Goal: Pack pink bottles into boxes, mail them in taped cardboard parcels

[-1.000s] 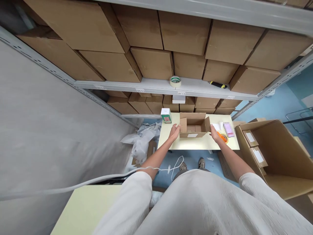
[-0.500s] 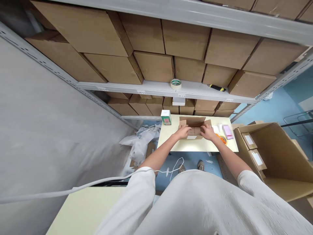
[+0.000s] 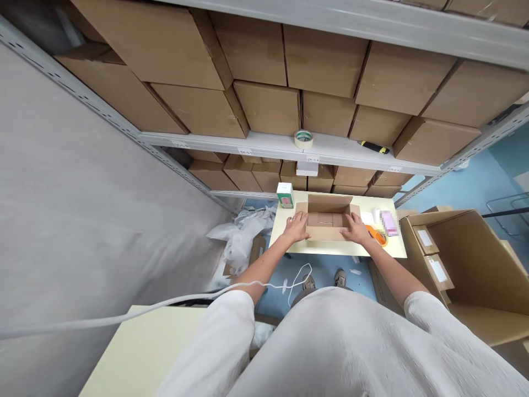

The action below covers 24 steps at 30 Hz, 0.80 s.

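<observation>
A small cardboard box [image 3: 326, 234] sits on the pale yellow table with its top flaps folded out, and its inner bottom shows. My left hand [image 3: 296, 227] grips its left front corner, thumb toward the front flap and fingers over the left flap. At the right front corner, my right hand [image 3: 355, 228] holds the box in much the same way. A green and white product box [image 3: 285, 196] stands upright behind my left hand. Close to my right hand lies an orange tape dispenser [image 3: 377, 235].
A pixelated pink item [image 3: 389, 223] lies at the table's right. A large open carton [image 3: 487, 264] stands on the right. Shelves of cardboard boxes [image 3: 268, 107] rise ahead, with a tape roll [image 3: 304, 139] and a utility knife [image 3: 373, 147]. A white cable [image 3: 165, 306] crosses the left.
Both hands have moved from inside the box opening outward to its front corners. The front and side flaps now lie folded outward, and more of the inside shows.
</observation>
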Motion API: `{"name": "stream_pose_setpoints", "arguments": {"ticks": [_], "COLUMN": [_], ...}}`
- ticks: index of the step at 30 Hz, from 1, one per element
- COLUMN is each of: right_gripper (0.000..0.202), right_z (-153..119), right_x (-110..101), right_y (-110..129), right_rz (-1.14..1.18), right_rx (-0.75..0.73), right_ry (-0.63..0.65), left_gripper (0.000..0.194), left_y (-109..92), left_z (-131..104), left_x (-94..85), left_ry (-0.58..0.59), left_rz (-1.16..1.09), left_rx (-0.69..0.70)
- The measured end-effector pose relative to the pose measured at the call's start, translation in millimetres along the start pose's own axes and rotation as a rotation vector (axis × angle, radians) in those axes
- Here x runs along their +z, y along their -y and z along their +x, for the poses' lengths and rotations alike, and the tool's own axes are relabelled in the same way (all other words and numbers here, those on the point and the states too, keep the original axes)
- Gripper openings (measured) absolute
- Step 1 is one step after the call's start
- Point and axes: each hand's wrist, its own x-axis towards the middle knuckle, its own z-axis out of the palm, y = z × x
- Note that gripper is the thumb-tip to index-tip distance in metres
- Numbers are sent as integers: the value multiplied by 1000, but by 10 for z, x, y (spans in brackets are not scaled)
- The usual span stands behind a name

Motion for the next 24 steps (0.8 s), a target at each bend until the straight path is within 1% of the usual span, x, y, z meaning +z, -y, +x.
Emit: {"name": "stream_pose_setpoints", "arguments": {"ticks": [4, 8, 11, 15, 18, 21, 24], "right_gripper": [92, 93, 93, 90, 81, 69, 62], "right_z": [27, 50, 69, 53, 2, -63, -113], "right_x": [27, 39, 41, 47, 54, 39, -9], "right_y": [12, 34, 43, 6, -52, -98, -108], "right_rz": [33, 78, 103, 100, 71, 29, 12], "right_rx": [34, 52, 55, 26, -22, -72, -129], "right_ry": [7, -3, -6, -21, -52, -101, -149], "left_gripper": [110, 108, 107, 113, 116, 105, 85], "left_y": [28, 28, 20, 20, 26, -5, -110], "left_z": [65, 106, 113, 89, 42, -34, -148], "left_x": [109, 218, 279, 271, 215, 162, 136], "left_ry": [33, 15, 4, 36, 57, 30, -59], "left_rz": [-40, -92, -83, -21, 22, 53, 69], "left_rx": [12, 6, -3, -13, -33, -47, -52]}}
